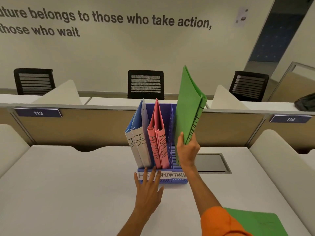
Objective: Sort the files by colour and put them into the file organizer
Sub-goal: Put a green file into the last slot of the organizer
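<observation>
Right hand gripping green file over organizer; left hand flat, released

blue files: 2 | pink files: 2 | green files: 2 | chairs: 3

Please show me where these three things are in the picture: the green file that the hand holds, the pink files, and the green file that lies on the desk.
held green file [187, 106], head view, middle of its front cover.
pink files [157, 142], head view, lettered spines.
green file on the desk [260, 222], head view, flat cover beside the orange sleeve.
</observation>
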Demonstrator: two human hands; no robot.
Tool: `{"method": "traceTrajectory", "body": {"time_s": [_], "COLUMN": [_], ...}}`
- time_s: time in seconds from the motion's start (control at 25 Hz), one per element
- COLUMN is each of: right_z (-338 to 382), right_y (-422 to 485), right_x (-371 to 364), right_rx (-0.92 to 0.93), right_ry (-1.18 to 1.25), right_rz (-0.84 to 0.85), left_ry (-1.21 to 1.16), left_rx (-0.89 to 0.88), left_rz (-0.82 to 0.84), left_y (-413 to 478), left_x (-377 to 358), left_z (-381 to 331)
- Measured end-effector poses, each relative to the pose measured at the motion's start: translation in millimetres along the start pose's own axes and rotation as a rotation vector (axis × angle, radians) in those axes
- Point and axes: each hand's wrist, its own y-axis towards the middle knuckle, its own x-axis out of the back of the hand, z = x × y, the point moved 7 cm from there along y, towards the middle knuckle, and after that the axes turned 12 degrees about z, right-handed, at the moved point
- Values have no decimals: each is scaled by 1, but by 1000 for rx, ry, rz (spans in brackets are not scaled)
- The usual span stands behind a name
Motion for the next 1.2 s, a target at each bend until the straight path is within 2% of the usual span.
{"method": "traceTrajectory", "body": {"time_s": [0.12,0.4,0.68,0.84,1.04,1.2], "right_z": [-20,-62,-91,-92,-88,-72], "right_y": [-1,-30,-70,-71,-79,-97], "right_x": [-11,-35,-51,-51,-37,-9], "right_rx": [-37,-152,-364,-450,-456,-355], "right_ry": [-12,-63,-80,-111,-94,-225], "right_rz": [18,86,316,356,408,391], "left_ry": [-32,-72,-90,-78,-47,-41], "left_rx": [1,26,33,46,43,88], "left_rz": [-64,-54,-20,-17,-18,-14], "left_y": [0,3,3,0,-6,-15], "left_x": [1,-10,-16,-10,0,11], "left_z": [-1,-2,-1,-4,-6,-8]}}
